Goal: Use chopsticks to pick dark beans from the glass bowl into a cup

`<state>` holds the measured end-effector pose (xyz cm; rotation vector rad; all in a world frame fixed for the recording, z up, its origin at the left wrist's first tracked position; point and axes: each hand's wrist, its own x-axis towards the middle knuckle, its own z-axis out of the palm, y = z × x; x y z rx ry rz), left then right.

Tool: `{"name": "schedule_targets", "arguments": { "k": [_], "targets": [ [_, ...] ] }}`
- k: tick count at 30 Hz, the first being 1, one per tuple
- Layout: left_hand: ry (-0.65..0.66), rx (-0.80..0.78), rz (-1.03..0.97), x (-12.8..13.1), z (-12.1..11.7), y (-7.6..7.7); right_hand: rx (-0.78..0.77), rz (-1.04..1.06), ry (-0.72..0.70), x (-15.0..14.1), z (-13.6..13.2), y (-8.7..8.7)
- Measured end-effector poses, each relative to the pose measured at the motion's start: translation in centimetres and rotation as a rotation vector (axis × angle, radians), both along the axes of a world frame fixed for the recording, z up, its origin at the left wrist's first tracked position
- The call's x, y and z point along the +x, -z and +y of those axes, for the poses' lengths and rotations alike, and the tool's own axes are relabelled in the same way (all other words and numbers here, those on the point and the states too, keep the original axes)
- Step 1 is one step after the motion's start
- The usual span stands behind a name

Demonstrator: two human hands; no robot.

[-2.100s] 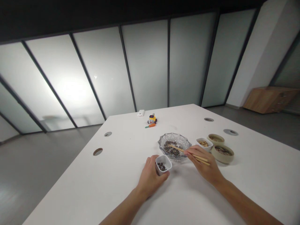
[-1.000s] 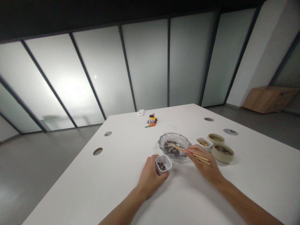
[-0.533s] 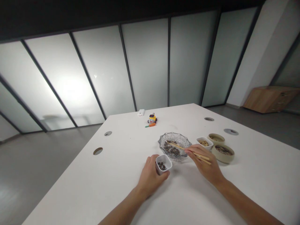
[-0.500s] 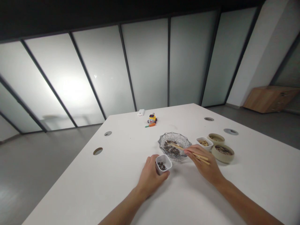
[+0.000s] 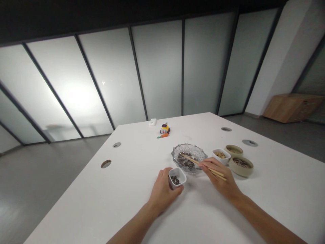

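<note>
My left hand point(image 5: 165, 190) is closed around a small white square bowl point(image 5: 181, 175), tilted a little, with several dark beans point(image 5: 175, 180) inside. Between the fingers of my right hand point(image 5: 220, 176) is a pair of light wooden chopsticks point(image 5: 194, 160). Their tips reach down into a clear faceted glass bowl point(image 5: 202, 154), among many dark beans point(image 5: 188, 163) spread over its bottom. Whether the tips pinch a bean is too small to tell. The glass bowl stands just beyond the white bowl.
Right of the glass bowl stand a white bowl point(image 5: 228, 158) of pale pieces and two beige round bowls point(image 5: 241, 173) point(image 5: 234, 148). Farther back on the white table point(image 5: 132, 183) are a toy car point(image 5: 165, 128), a toy carrot point(image 5: 164, 135) and a white device point(image 5: 152, 122). Round holes point(image 5: 106, 164) pierce the tabletop.
The chopstick tips have shifted slightly left and toward the far side inside the glass bowl, and my right hand has moved a little with them. My left hand and its bowl stay put.
</note>
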<state>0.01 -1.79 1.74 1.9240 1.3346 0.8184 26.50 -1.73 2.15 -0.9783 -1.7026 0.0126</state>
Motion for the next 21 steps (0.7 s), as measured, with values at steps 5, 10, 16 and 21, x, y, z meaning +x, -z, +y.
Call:
{"name": "schedule_targets", "arguments": {
  "k": [5, 10, 16, 21],
  "targets": [
    [0.004, -0.005, 0.009, 0.02, -0.01, -0.13, 0.043, 0.016, 0.050, 0.24, 0.19, 0.31],
    [0.008, -0.016, -0.006, 0.01, -0.01, -0.10, -0.016, 0.010, -0.023, 0.16, 0.37, 0.66],
    [0.008, -0.015, 0.007, -0.02, 0.05, -0.03, -0.079, 0.007, -0.051, -0.06, 0.43, 0.47],
    [0.007, -0.022, -0.006, -0.02, 0.01, -0.12, -0.077, 0.013, -0.053, -0.02, 0.36, 0.41]
  ]
}}
